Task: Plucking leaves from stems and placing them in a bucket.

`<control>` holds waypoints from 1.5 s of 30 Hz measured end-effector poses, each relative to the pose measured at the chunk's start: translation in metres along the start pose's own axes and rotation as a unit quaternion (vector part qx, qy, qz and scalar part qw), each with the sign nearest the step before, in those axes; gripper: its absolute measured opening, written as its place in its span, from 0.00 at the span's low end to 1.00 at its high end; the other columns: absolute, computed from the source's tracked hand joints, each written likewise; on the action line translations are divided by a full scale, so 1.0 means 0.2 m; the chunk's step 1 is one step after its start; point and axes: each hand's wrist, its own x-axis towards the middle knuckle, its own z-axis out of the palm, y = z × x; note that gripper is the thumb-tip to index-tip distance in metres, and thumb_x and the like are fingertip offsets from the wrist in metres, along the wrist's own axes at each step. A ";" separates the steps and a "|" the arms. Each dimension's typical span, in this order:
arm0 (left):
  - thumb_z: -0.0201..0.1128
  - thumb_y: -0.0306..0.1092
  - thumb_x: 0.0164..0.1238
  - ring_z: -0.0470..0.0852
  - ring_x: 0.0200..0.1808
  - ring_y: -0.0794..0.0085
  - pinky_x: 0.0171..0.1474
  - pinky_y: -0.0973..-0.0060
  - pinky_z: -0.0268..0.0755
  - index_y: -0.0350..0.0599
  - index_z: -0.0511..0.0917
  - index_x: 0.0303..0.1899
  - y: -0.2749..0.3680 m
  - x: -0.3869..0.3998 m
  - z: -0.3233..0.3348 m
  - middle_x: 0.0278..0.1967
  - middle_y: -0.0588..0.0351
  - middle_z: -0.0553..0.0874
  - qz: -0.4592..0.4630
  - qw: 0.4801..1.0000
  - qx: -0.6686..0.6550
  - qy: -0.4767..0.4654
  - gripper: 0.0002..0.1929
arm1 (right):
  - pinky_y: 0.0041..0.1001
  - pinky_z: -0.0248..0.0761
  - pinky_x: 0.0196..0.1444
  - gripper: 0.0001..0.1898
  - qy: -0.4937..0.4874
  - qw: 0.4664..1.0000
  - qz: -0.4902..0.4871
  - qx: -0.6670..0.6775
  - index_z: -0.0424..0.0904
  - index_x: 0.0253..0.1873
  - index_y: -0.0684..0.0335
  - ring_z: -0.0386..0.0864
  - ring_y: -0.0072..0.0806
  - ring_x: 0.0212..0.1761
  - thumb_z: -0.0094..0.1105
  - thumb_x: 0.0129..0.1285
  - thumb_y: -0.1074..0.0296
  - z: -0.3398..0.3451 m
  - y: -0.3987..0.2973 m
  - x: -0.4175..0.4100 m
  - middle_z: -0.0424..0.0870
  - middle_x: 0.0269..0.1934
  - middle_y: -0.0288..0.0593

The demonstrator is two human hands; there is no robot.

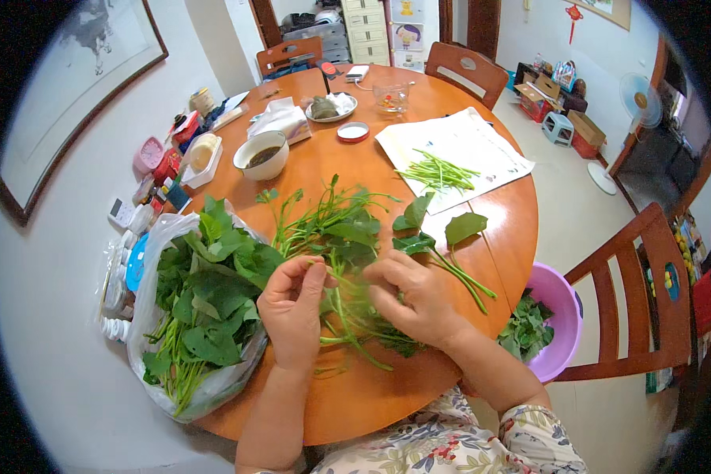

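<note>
Between the thumb and forefinger of my left hand [296,308] a thin green stem [332,274] is pinched. My right hand [412,299] is just right of it with fingers curled; motion blur hides whether they grip anything. Beneath and beyond both hands lies a loose pile of leafy green stems [349,228]. Left of my left hand, an opened plastic bag [145,361] bulges with large-leaved greens [213,290]. A few leafy stalks [459,269] lie beyond my right hand. Further off, stripped green stems [441,172] are heaped on a white paper sheet [492,145].
A purple basin [563,332] with torn leaves stands below the table's right edge, beside a wooden chair [625,296]. Across the round wooden table [308,409] are a bowl of dark liquid [262,160], a tissue pack [281,121], a plate [335,112] and a clear container [391,98].
</note>
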 end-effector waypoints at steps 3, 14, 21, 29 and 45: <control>0.65 0.28 0.73 0.84 0.33 0.77 0.38 0.81 0.74 0.38 0.83 0.44 -0.03 -0.02 0.01 0.33 0.58 0.87 0.007 1.000 0.000 -0.017 0.04 | 0.38 0.75 0.40 0.06 -0.022 1.000 -0.003 0.016 0.79 0.42 0.67 0.81 0.48 0.38 0.60 0.63 0.72 0.01 0.01 0.00 0.80 0.36 0.50; 0.68 0.25 0.67 0.84 0.47 0.71 0.51 0.74 0.75 0.38 0.84 0.45 0.03 -0.04 0.09 0.42 0.57 0.88 0.084 0.996 0.011 0.008 0.08 | 0.39 0.74 0.38 0.04 0.024 0.999 -0.008 0.025 0.77 0.38 0.67 0.80 0.49 0.36 0.59 0.58 0.75 0.03 0.06 -0.01 0.78 0.33 0.51; 0.73 0.30 0.49 0.81 0.47 0.68 0.52 0.69 0.65 0.52 0.90 0.38 0.13 -0.02 0.03 0.41 0.67 0.88 0.426 0.742 0.507 -0.101 0.12 | 0.36 0.71 0.32 0.04 0.054 0.994 -0.073 -0.065 0.74 0.34 0.66 0.77 0.45 0.30 0.59 0.53 0.78 0.03 0.07 0.00 0.74 0.29 0.48; 0.73 0.29 0.51 0.83 0.43 0.67 0.49 0.67 0.65 0.50 0.88 0.36 0.10 0.01 0.03 0.35 0.63 0.88 0.400 0.764 0.486 -0.143 0.09 | 0.34 0.69 0.32 0.03 0.052 0.997 -0.055 -0.010 0.74 0.34 0.67 0.75 0.42 0.30 0.57 0.55 0.80 0.02 0.08 -0.01 0.74 0.29 0.48; 0.68 0.27 0.69 0.84 0.37 0.81 0.42 0.80 0.77 0.36 0.85 0.41 0.02 -0.03 0.01 0.36 0.58 0.89 -0.014 0.981 0.125 -0.145 0.05 | 0.36 0.71 0.34 0.04 0.030 0.998 -0.054 0.012 0.76 0.38 0.67 0.77 0.44 0.32 0.60 0.58 0.78 0.01 0.06 -0.01 0.76 0.31 0.49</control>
